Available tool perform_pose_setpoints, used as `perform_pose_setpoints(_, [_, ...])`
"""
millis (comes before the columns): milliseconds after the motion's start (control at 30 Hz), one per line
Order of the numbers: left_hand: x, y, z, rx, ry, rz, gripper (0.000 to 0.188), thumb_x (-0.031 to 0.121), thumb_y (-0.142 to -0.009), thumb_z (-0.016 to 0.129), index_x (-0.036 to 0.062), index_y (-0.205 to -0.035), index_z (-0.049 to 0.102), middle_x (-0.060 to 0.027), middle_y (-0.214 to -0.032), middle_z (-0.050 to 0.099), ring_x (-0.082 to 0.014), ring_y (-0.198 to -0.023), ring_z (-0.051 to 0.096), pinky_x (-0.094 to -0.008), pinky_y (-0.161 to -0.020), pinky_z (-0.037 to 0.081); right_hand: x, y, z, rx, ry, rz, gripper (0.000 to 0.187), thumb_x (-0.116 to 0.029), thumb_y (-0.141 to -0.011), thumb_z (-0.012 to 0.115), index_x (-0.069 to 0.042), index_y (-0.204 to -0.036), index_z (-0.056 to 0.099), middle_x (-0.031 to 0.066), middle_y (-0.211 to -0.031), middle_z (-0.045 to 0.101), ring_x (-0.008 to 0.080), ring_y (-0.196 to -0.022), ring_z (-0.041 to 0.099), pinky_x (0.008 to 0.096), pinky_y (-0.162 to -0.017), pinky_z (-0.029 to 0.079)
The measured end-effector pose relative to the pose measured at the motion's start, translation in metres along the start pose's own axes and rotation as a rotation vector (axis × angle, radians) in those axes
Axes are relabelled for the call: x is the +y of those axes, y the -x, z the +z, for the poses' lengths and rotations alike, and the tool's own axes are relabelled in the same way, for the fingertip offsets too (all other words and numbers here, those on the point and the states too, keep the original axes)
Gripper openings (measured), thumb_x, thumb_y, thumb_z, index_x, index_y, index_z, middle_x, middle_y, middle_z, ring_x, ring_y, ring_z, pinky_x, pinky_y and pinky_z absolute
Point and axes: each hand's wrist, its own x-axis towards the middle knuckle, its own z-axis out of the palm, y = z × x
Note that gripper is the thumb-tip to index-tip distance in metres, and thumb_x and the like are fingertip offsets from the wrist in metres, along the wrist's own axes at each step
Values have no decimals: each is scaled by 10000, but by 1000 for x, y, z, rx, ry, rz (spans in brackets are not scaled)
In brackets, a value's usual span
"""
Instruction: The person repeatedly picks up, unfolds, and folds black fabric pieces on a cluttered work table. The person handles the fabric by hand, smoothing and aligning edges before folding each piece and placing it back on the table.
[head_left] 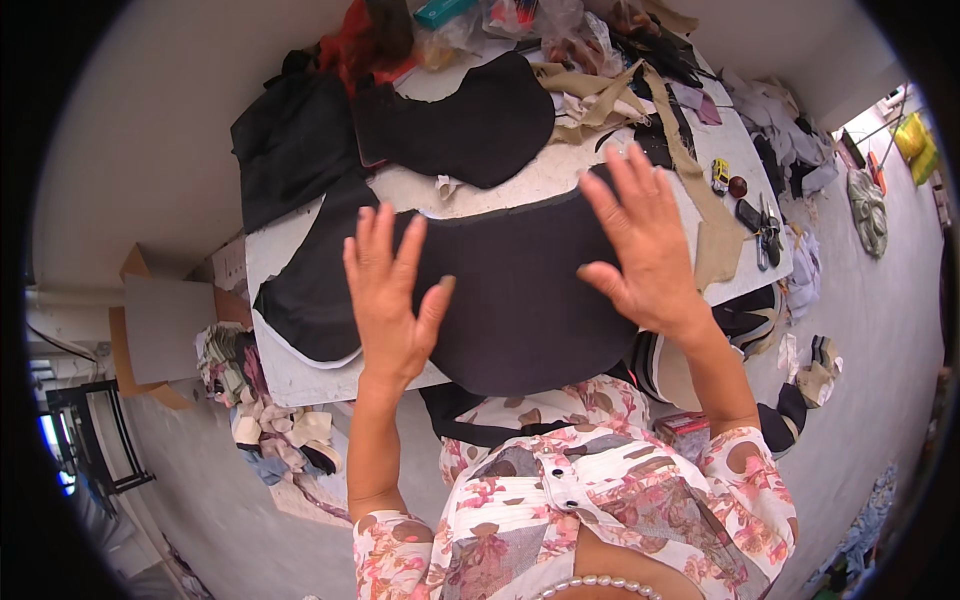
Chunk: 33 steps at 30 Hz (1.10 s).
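Observation:
A curved black fabric piece (515,300) lies at the near edge of the white table (300,375), its front reaching toward my lap. Over its left end is my left hand (390,290), palm down with fingers spread. My right hand (640,245) is spread the same way over the right end, thumb pointing inward. Neither hand grips anything; whether the palms press on the cloth I cannot tell. Farther back lies another curved black piece (470,125). To the left is a black piece with a white edge below it (320,290), and behind that a folded black cloth (295,150).
Beige fabric strips (690,170) run along the table's right side. Near the right edge are scissors (768,230), a yellow tape measure (720,177) and a dark red ball (738,187). Plastic bags (570,40) crowd the back. Fabric scraps (290,430) and a cardboard box (165,325) stand left.

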Motion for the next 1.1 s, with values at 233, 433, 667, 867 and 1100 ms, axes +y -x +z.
perform_pose_setpoints(233, [3,7,20,-318,-13,10,623,454,-885,582,142,-1413,470,-169,-1535,281,-351,-1444,193,-547,-1154,79,1,4,35,-253,61,-36,686,-513,-866,578,-173,-1440,416,200,-1526,255,403,-1427,172,540,-1161,89])
perform_pose_setpoints(433, [-2,11,22,-272,35,-2,640,399,-855,617,131,-1416,463,-179,-1532,281,-352,-1433,216,-535,-1159,89,-3,-1,27,-302,64,-40,672,-442,-859,595,-133,-1429,421,208,-1513,278,401,-1418,201,530,-1159,114])
perform_pose_setpoints(667, [-17,50,10,263,366,-157,435,303,-914,599,69,-1279,568,-185,-1407,456,-372,-1367,353,-526,-1123,203,-99,-91,19,82,-422,-292,240,-4,-705,736,-35,-933,668,102,-925,673,290,-881,644,366,-747,508])
perform_pose_setpoints(867, [-73,122,-13,782,335,-640,119,71,-906,603,4,-965,681,-120,-1038,687,-301,-1124,597,-385,-968,435,-214,-154,152,-490,-483,-458,278,-303,-761,732,-35,-792,665,124,-693,652,312,-681,651,394,-607,487])
perform_pose_setpoints(1100, [-125,169,-29,957,301,-914,142,93,-927,596,-26,-953,668,-117,-1006,700,-244,-1054,622,-340,-929,453,-253,-157,269,-332,-218,-490,232,-239,-754,728,-23,-816,670,169,-729,666,348,-778,661,439,-692,511])
